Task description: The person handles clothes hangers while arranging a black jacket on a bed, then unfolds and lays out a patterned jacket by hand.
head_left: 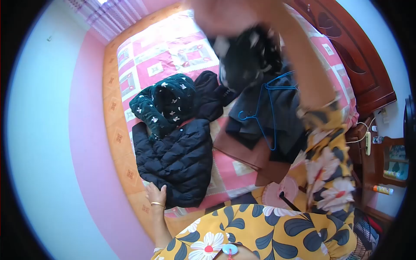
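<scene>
I see my left hand [154, 195] flat on the black quilted puffer jacket [180, 162] at the bed edge; my raised right hand [225, 17], blurred, clutches a dark patterned garment [249, 54] above the bed.

Black quilted jacket [177, 162] flat on bed

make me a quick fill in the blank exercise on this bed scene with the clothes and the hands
1. The left hand rests on the black ____ jacket at the bed's edge.
2. The hanger lying on the dark clothes is ____ in colour.
3. The raised right hand lifts a ____ garment.
4. The green velvet garment carries small ____ motifs.

Missing words: quilted; blue; black; white
</scene>
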Demonstrator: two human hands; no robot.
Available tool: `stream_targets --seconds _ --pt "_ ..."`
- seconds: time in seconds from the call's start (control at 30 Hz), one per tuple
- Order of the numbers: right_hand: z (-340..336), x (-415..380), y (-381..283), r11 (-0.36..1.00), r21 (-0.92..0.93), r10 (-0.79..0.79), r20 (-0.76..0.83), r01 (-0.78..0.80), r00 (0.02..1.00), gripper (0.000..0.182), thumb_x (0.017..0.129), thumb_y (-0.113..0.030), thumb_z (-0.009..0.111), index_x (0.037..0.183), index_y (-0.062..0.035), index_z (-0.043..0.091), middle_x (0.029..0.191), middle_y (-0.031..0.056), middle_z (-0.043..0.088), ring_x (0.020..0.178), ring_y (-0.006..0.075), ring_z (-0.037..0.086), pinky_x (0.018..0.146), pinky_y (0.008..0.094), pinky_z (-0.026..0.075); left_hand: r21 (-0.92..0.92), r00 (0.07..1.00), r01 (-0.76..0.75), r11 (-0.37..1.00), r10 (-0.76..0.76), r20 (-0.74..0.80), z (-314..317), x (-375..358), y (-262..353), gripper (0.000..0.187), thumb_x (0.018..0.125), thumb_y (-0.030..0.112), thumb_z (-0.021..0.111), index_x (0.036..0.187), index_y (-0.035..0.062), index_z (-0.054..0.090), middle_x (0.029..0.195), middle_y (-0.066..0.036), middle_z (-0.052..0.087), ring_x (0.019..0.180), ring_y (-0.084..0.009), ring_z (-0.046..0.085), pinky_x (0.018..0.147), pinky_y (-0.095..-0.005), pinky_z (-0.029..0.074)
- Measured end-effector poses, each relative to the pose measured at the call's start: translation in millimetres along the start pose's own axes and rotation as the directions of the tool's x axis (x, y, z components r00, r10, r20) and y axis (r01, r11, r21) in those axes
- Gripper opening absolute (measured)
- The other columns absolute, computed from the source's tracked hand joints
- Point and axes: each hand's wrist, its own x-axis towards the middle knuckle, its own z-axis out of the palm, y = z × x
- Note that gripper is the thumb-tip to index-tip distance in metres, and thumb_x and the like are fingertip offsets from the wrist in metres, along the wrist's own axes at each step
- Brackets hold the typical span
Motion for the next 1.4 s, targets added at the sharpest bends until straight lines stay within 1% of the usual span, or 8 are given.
stream_targets --seconds 0.03,0.13,0.27,0.43,0.6,0.77,1.2,1.4 --pt "64.2 -34.6 10.4 0.761 -0.620 -0.065 0.222 0.192 0.973 0.009 0.077 -0.013 0.057 0.070 -0.0082 0.057 0.062 0.0008 0.050 0.058 0.0151 0.051 0.051 0.0300 0.043 0.056 0.976 -0.091 0.994 0.100 -0.191 -5.3 -4.9 19.5 0.041 0.074 0.021 0.068 0.105 -0.0025 0.055 0.101 -0.019 0.055 0.101 -0.0368 0.053 0.089 -0.0406 0.041" --pt "239.2 -138.2 -19.9 0.763 -0.646 0.253 0.339 0.029 0.906 0.021 0.074 -0.020 0.055 0.058 -0.0088 0.062 0.050 0.0082 0.053 0.043 0.0212 0.050 0.041 0.0378 0.040 -0.079 0.887 -0.329 0.941 0.280 -0.367 -7.0 -2.4 72.1 0.035 0.075 0.016 0.067 0.103 -0.0008 0.056 0.097 -0.017 0.054 0.098 -0.0345 0.053 0.088 -0.0389 0.042" --pt "348.1 -268.6 -137.6 0.835 -0.105 0.449 0.698 -0.540 0.558 0.018 0.068 -0.020 0.060 0.068 -0.0036 0.067 0.072 0.0161 0.063 0.068 0.0296 0.061 0.063 0.0396 0.045 -0.768 0.974 -0.102 0.633 0.222 0.053 62.8 20.7 91.3 0.024 0.085 0.016 0.061 0.104 0.0003 0.059 0.090 -0.006 0.059 0.079 -0.0135 0.056 0.071 -0.0266 0.047" --pt "353.5 -357.0 -210.2 0.435 0.222 0.505 0.743 -0.873 0.440 0.021 0.075 -0.017 0.056 0.087 -0.0014 0.064 0.082 0.0165 0.064 0.081 0.0299 0.062 0.070 0.0390 0.047 -0.639 0.825 0.148 0.755 0.262 0.500 153.6 38.0 119.5 0.035 0.088 0.029 0.058 0.112 0.0045 0.055 0.090 -0.001 0.058 0.077 -0.0087 0.053 0.062 -0.0236 0.046" --pt "287.2 -424.0 -197.3 0.067 0.435 0.997 0.000 -0.898 0.075 0.014 0.081 -0.014 0.059 0.088 -0.0029 0.064 0.078 0.0079 0.063 0.074 0.0159 0.062 0.069 0.0300 0.048 -0.570 0.870 -0.119 0.813 0.362 0.334 214.7 61.6 149.6 0.068 0.079 0.037 0.067 0.129 0.0009 0.039 0.092 -0.007 0.055 0.074 -0.0121 0.052 0.058 -0.0244 0.044" --pt "286.6 -572.0 -182.6 -0.150 0.865 0.585 -0.314 -0.480 -0.748 0.015 0.083 -0.014 0.059 0.093 -0.0025 0.059 0.081 0.0056 0.062 0.069 0.0134 0.059 0.061 0.0280 0.049 -0.562 0.812 0.177 0.808 0.202 0.547 212.3 59.9 206.6 0.087 0.071 0.043 0.072 0.132 -0.0061 0.033 0.099 -0.016 0.060 0.079 -0.0205 0.059 0.069 -0.0309 0.048" --pt "324.1 -633.6 -136.4 -0.223 0.817 0.524 -0.359 -0.531 -0.773 0.028 0.084 -0.026 0.060 0.101 -0.0047 0.057 0.074 -0.0015 0.054 0.063 0.0083 0.049 0.050 0.0234 0.038 -0.588 0.782 0.437 0.680 0.036 0.623 260.0 98.2 228.2 0.086 0.074 0.043 0.069 0.138 0.0010 0.028 0.137 -0.018 0.037 0.127 -0.0315 0.034 0.099 -0.0388 0.033" --pt "299.5 -587.2 -137.1 -0.273 0.837 0.614 -0.227 -0.474 -0.756 0.028 0.081 -0.030 0.062 0.095 -0.0059 0.058 0.071 -0.0030 0.051 0.055 0.0065 0.045 0.045 0.0209 0.033 -0.720 0.802 0.447 0.531 0.119 0.586 268.8 109.4 248.6 0.079 0.074 0.039 0.071 0.130 -0.0051 0.038 0.127 -0.017 0.047 0.116 -0.0266 0.047 0.097 -0.0368 0.038"
